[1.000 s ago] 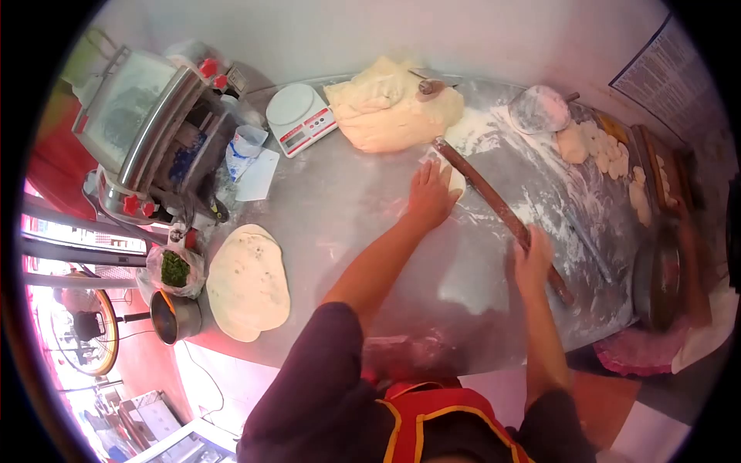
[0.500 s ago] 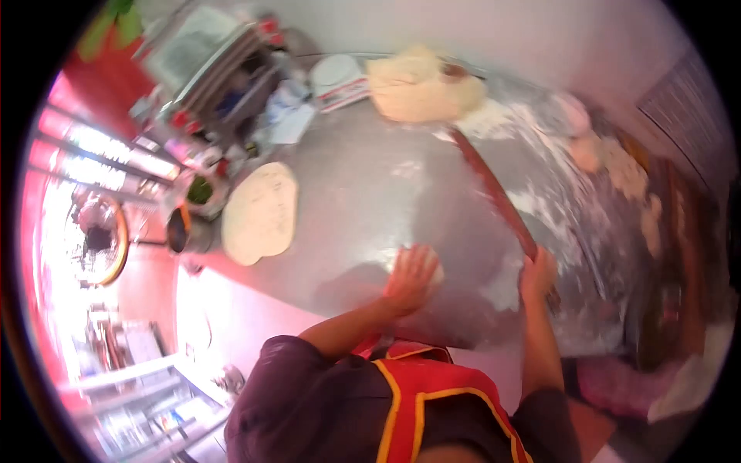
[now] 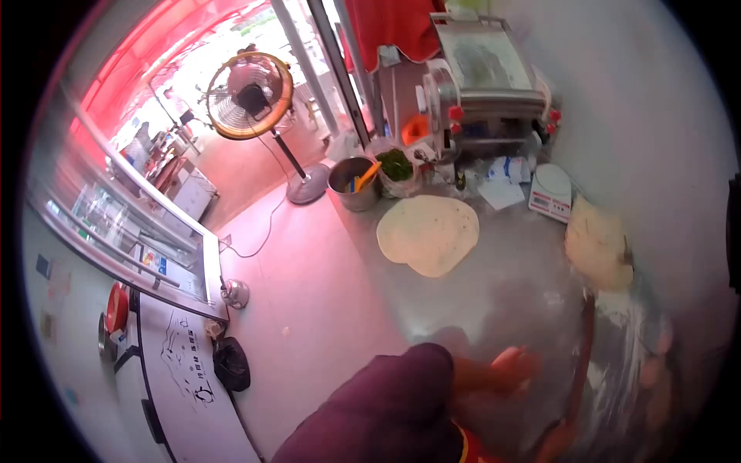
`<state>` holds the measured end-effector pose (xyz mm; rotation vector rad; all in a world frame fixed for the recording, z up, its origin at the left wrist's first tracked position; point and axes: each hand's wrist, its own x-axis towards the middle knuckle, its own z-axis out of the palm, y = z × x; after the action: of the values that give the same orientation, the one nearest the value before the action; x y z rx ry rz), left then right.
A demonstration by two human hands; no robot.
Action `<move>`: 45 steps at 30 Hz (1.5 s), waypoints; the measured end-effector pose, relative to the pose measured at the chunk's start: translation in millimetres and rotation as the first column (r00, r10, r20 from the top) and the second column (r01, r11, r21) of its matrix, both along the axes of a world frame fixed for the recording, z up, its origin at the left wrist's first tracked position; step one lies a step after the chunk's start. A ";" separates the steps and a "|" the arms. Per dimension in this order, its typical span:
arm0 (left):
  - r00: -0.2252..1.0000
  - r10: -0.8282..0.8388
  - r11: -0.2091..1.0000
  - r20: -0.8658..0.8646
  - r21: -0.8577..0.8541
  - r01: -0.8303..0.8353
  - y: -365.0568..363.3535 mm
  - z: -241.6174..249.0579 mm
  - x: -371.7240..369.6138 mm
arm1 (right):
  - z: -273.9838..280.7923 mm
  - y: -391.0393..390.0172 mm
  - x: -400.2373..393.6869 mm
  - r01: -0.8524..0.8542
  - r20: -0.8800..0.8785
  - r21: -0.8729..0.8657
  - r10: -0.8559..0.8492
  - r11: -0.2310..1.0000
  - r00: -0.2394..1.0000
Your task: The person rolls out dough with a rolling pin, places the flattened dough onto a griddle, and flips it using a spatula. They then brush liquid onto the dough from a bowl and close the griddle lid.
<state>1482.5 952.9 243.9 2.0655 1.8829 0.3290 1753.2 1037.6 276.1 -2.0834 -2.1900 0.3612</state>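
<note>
My left hand (image 3: 515,369) is over the metal worktop (image 3: 509,309), smeared by motion. Its fingers do not show clearly, and I cannot make out whether anything is under or in it. At the bottom right, my right hand (image 3: 557,440) is wrapped round the near end of a long reddish-brown rolling pin (image 3: 584,351), which points away from me. A flat, rounded sheet of dough (image 3: 429,235) lies on the far left part of the worktop. Towards the wall, a larger pale-yellow mass of dough (image 3: 598,245) rests beside the rolling pin's far end.
White kitchen scales (image 3: 550,193) stand near the wall. A dough-rolling machine (image 3: 494,100) is at the back, with a metal pot (image 3: 355,189) and a bag of green leaves (image 3: 395,166) to its left. Flour covers the right side. A fan (image 3: 251,96) stands beyond.
The view has swung left, bringing the doorway and fan in. My left hand, which was spread flat on a small piece of dough, is now blurred. My right hand keeps the rolling pin.
</note>
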 end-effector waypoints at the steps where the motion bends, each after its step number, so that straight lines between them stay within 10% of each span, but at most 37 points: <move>1: 0.999 -0.019 1.000 0.030 -0.017 0.019 0.1 1.6 -3.3 | -13.8 -3.9 17.5 -0.097 0.039 0.050 0.095 0.994 0.995; 5: 0.987 0.034 0.964 -0.156 0.264 0.008 -12.5 -2.6 -57.2 | -59.3 -71.5 41.9 -0.396 0.005 0.317 0.416 0.862 0.909; 7: 0.956 0.130 0.888 -0.264 0.460 0.006 -24.4 -7.8 -112.6 | 30.6 -97.7 -25.0 -0.390 -0.202 -0.022 0.378 0.920 0.903; 8: 0.993 0.071 0.854 -0.093 0.521 -0.012 -33.4 -20.9 -138.1 | 21.9 -105.4 -24.8 -0.490 -0.234 0.205 0.528 0.847 0.816; 9: 0.990 0.019 0.969 -0.141 0.246 0.016 -45.5 7.2 -148.4 | 23.1 -110.6 -32.6 -0.504 -0.121 0.215 0.534 0.837 0.837; 16: 0.964 0.254 0.944 -0.076 0.235 -0.230 -71.5 6.0 -130.7 | -15.1 -106.0 -69.6 -0.208 -0.028 0.274 0.224 0.939 0.974; 27: 0.929 0.235 0.888 -0.285 0.451 -0.086 180.6 0.0 -150.9 | -27.8 118.7 -98.1 -0.190 0.235 0.433 0.093 0.881 0.968; 34: 0.998 0.067 0.972 0.018 0.223 -0.070 -50.3 11.9 -144.0 | -10.0 -96.2 -69.7 -0.333 -0.073 0.213 0.354 0.919 0.932; 40: 0.997 -0.067 0.994 0.031 0.092 0.064 -61.3 22.9 -158.8 | -36.5 13.7 -154.8 -0.236 -0.664 -0.059 0.138 0.970 0.735; 42: 0.998 -0.061 0.992 0.020 0.108 0.058 -76.6 46.8 -153.4 | -32.7 44.5 -205.2 -0.353 -0.495 -0.181 0.225 0.918 0.839; 45: 0.999 -0.035 0.988 0.022 0.149 0.032 -100.5 55.9 -147.3 | -28.5 34.5 -268.7 -0.763 -0.317 -0.153 0.700 0.628 0.640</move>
<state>1335.2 852.4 299.8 2.1755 1.8587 0.4979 1484.5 1072.1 247.6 -0.9886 -2.8602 0.9628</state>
